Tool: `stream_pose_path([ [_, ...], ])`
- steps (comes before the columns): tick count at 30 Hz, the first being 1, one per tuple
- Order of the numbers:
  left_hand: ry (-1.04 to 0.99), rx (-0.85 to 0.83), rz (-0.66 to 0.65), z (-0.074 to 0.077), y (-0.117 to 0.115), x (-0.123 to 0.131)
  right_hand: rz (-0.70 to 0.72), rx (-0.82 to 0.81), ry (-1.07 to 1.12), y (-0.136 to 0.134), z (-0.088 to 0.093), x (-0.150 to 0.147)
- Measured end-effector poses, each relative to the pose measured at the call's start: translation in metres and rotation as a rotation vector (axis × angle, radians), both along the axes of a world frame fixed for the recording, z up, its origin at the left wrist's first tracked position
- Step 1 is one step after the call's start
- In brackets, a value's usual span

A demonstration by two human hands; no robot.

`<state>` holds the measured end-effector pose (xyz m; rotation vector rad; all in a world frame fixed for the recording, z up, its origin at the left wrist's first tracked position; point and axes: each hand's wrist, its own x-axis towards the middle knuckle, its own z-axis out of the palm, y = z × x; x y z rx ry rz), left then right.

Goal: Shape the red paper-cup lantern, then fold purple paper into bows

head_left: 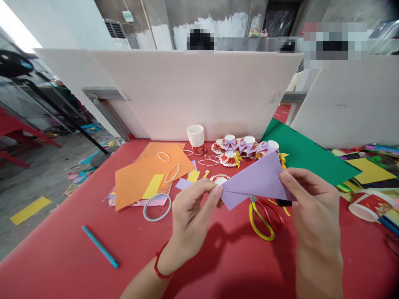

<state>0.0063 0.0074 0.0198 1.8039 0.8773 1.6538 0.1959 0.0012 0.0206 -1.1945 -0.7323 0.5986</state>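
Observation:
A sheet of purple paper point(258, 178), folded with a crease along its lower left, is stretched between my two hands above the table. My left hand point(195, 216) pinches its left end between thumb and fingers. The right end is gripped by my right hand point(311, 195), thumb toward me. Below the paper lie scissors point(262, 220) with one yellow and one red handle, their blades partly hidden. Just behind my left fingertips sits a small red-and-white paper piece point(220, 179), partly covered.
Orange paper point(149, 170), yellow strips and a roll of tape point(157, 207) lie left; a teal pen point(100, 247) is nearer. Behind stand paper cups point(195, 135) and several bow-trimmed cup pieces point(248, 143) before a white partition point(193, 91). Green paper point(305, 153) lies right.

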Motion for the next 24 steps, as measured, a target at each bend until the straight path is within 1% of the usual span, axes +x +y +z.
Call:
stream_pose_path([
  [5,0.022,0.157,0.229,-0.011,0.007,0.006,0.051,0.063,-0.006,-0.001,-0.004,-0.010],
  [7,-0.001,0.170,0.301,-0.011,0.010,0.006,0.035,0.090,0.002,0.000,-0.008,-0.017],
  [8,-0.023,0.162,0.312,-0.011,0.011,0.006,0.019,0.103,0.020,0.001,-0.010,-0.021],
  [10,-0.084,0.107,0.273,-0.008,0.012,0.005,-0.022,0.146,0.061,0.003,-0.013,-0.029],
  [12,-0.166,0.007,0.186,-0.006,0.012,0.004,-0.039,0.174,0.082,0.003,-0.015,-0.035],
  [16,-0.313,-0.207,0.030,-0.005,0.013,0.005,0.030,0.169,0.060,0.002,-0.017,-0.040],
  [20,-0.328,-0.342,-0.028,-0.007,0.014,0.003,0.077,0.174,0.009,0.000,-0.019,-0.041],
  [24,-0.334,-0.454,-0.080,-0.006,0.015,0.003,0.073,0.198,-0.028,-0.001,-0.019,-0.044],
])
